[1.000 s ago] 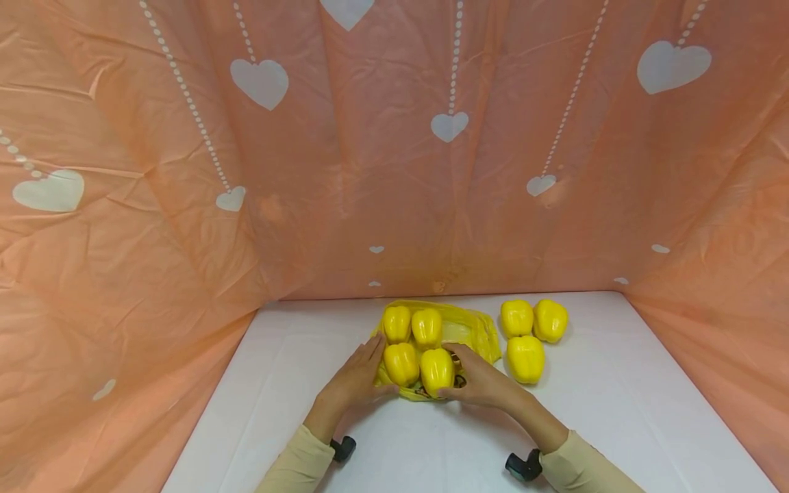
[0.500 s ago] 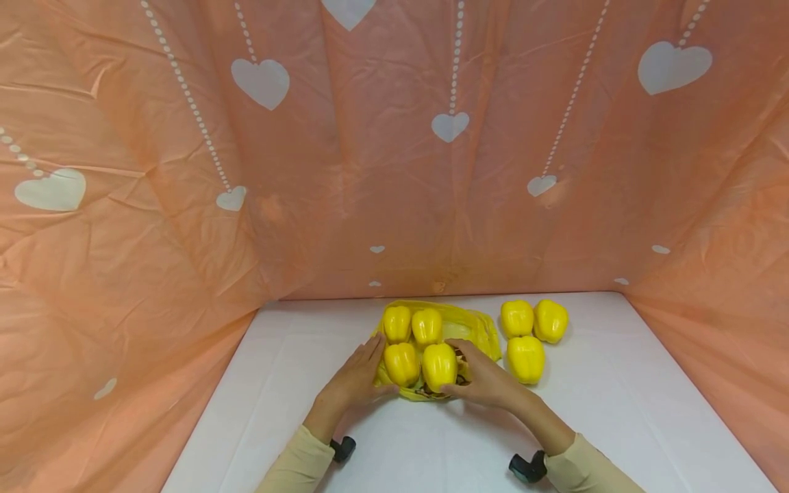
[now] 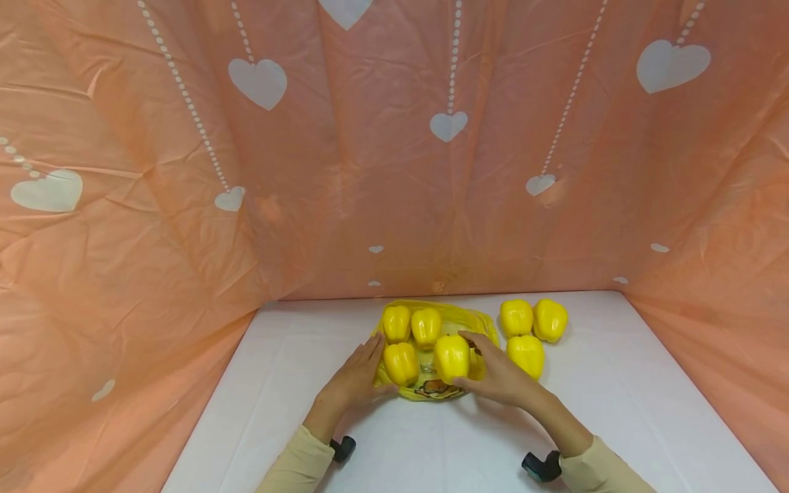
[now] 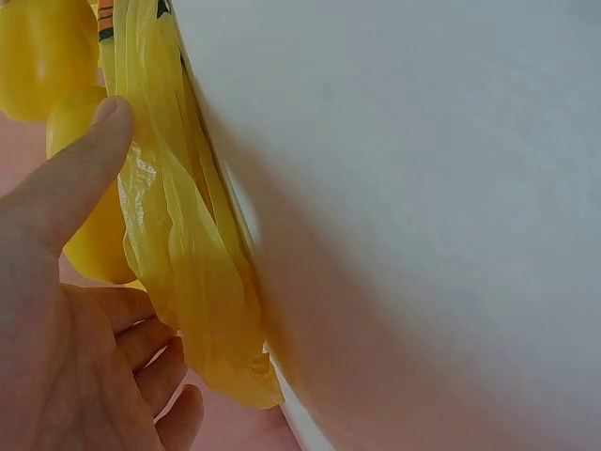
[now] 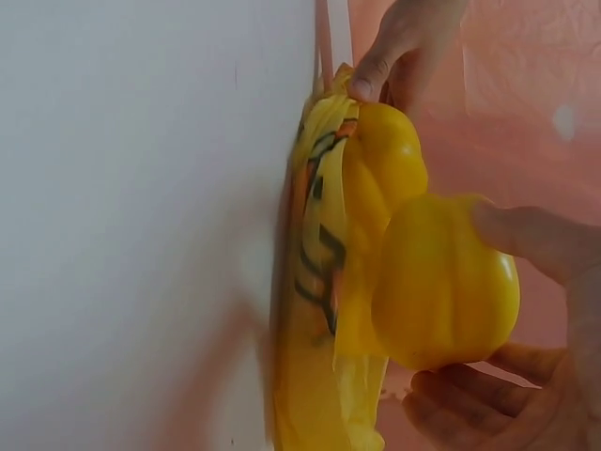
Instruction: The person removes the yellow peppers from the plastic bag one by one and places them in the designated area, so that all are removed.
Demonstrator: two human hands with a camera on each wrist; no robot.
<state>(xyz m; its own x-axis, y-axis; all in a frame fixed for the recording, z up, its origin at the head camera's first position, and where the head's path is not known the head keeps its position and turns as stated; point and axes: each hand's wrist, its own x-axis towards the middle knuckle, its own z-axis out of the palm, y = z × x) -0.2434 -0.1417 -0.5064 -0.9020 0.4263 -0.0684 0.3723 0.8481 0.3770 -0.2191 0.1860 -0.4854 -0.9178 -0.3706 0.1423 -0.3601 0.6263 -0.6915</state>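
A yellow bell pepper (image 3: 453,358) is in my right hand (image 3: 498,373), gripped between thumb and fingers above the right part of a flat yellow plastic bag (image 3: 462,316). The right wrist view shows that bell pepper (image 5: 446,282) raised off the bag. My left hand (image 3: 357,373) lies at the bag's left edge, its fingers loosely extended. In the left wrist view its thumb touches the bag beside a bell pepper (image 4: 94,225). Two bell peppers lie at the back of the bag, and one front-left bell pepper (image 3: 401,364) is beside my left hand.
Right of the bag, three more yellow bell peppers (image 3: 516,318) sit grouped on the white table (image 3: 616,411). A peach curtain (image 3: 394,171) with white hearts hangs behind and along both sides.
My right hand has lifted the front-right bell pepper off the bag and shifted it slightly right and back. Printing on the bag beneath is now uncovered. My left hand stays in place.
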